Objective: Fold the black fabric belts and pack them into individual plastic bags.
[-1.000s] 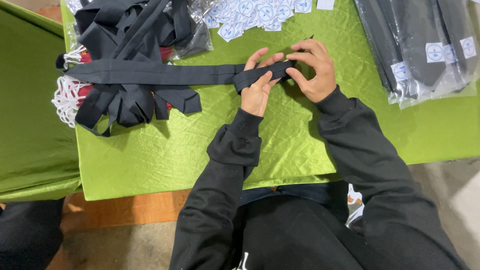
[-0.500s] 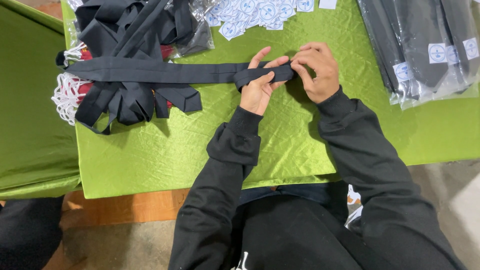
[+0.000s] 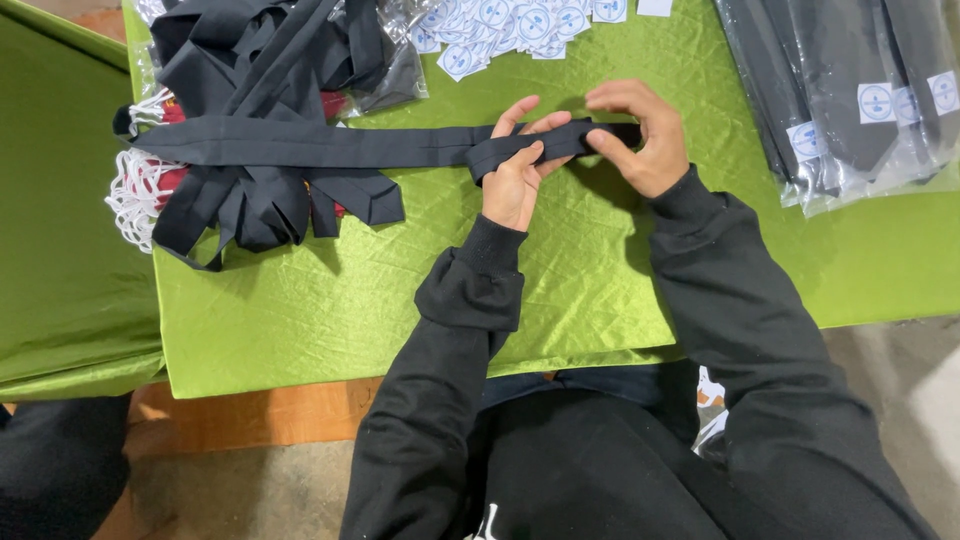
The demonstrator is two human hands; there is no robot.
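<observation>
A long dark necktie [image 3: 330, 145] lay stretched across the green tablecloth [image 3: 400, 290], its narrow end folded back on itself near the middle of the cloth. The left hand [image 3: 515, 170] was clamped on the folded part, thumb beneath and fingers laid over the top. The right hand [image 3: 640, 135] was pinched shut on the tip of the same fold, just beside the left hand, the two nearly touching.

The wide end of the necktie ran out toward the left edge of the tablecloth, where it crossed over a heap of dark neckties [image 3: 260, 110]. Under that heap sat a bundle of white cords [image 3: 135, 195] with something red showing through.

At the far edge of the tablecloth, beyond the hands, lay a scatter of small white tags [image 3: 510, 25]. Toward the right edge of the tablecloth rested a stack of neckties in clear plastic sleeves [image 3: 850, 95], each bearing a white label.
</observation>
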